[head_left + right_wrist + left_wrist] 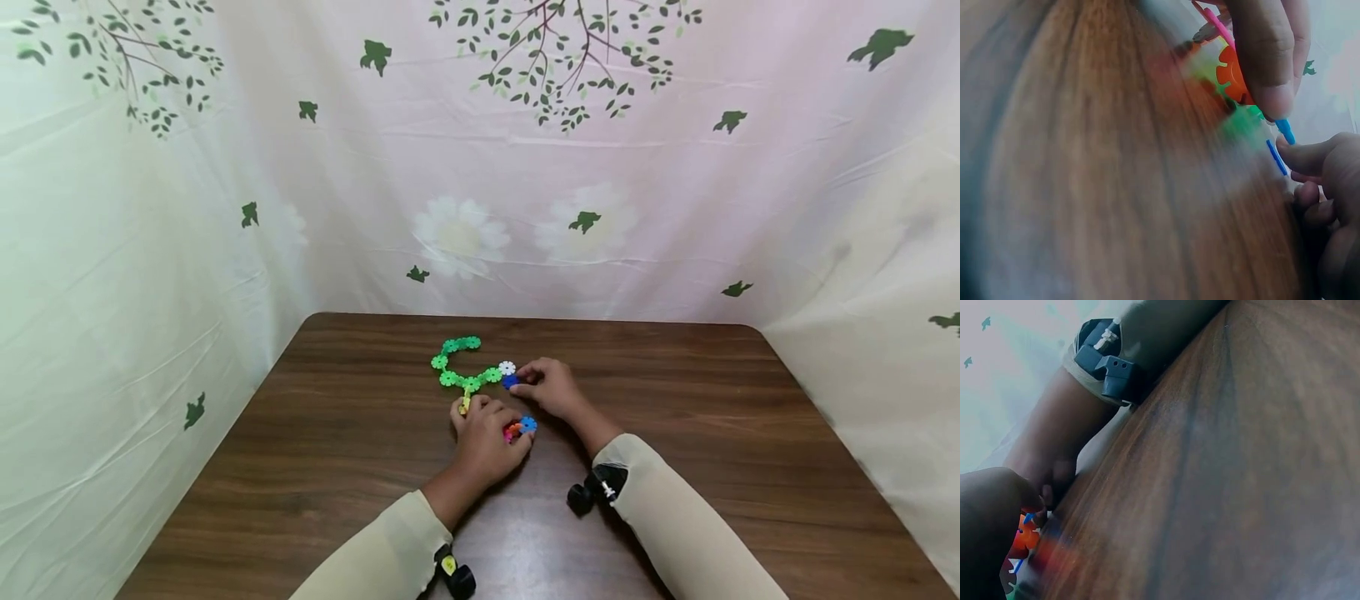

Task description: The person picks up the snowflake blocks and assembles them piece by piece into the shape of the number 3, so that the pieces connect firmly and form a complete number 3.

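A chain of green notched snowflake discs [447, 378] curves over the table, with a white disc [507, 367] at its right end. My right hand [551, 387] pinches a dark blue disc [510, 382] beside the white one. It shows edge-on near the right thumb in the right wrist view. Around an orange disc [1229, 76], with pink and lighter blue discs [528, 424] next to it, curl the thumb and fingers of my left hand [487, 437]. Yellow discs [466, 402] run from the green chain down to the left fingers, which hide how the pieces join.
The brown wooden table [337, 467] has rounded far corners. Behind it and at both sides hangs a pale cloth [360, 167] printed with leaves and flowers. Black wrist cameras [581, 498] sit at both cuffs, close to the tabletop.
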Available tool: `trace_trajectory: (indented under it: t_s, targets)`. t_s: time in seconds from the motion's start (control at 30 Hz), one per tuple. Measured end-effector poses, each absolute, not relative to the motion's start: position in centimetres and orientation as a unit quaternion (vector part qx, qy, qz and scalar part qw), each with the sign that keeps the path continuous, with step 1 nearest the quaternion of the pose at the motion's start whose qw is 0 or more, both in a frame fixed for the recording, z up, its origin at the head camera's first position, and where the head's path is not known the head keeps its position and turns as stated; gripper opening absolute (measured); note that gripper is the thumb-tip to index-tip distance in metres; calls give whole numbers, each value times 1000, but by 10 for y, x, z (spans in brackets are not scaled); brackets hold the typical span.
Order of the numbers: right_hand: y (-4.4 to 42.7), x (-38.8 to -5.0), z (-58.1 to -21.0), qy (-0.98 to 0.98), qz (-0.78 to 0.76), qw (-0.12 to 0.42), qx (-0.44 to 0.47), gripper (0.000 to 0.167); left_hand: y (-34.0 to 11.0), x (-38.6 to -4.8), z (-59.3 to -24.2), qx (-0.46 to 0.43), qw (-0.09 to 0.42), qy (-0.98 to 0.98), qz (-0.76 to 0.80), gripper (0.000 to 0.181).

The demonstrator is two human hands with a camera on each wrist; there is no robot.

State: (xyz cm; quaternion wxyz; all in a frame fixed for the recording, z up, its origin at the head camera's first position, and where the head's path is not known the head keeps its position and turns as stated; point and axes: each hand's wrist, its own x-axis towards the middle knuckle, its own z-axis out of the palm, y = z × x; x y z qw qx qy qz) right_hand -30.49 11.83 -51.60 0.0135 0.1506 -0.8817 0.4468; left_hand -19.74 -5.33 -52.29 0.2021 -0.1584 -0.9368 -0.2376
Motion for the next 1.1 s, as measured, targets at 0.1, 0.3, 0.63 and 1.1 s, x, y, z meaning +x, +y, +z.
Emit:
trace_trajectory:
  t_s: [0.1,0.3,0.63,1.1]
  targets:
    - [118,-305,-515,-896,417,29,150,27,-52,-197,-522,-159,208,-935,-238,23]
    - [114,-305,-516,-902,402,37,153,27,-53,-193,-519,-151,201,-935,-250,22]
    - [127,-309,-516,-859,492,-55,134,20,-55,-193,-518,-165,178,-934,-261,19]
    - [142,-300,-515,-832,524,-101,150,21,-74,-195,-517,-232,143,-916,-295,25]
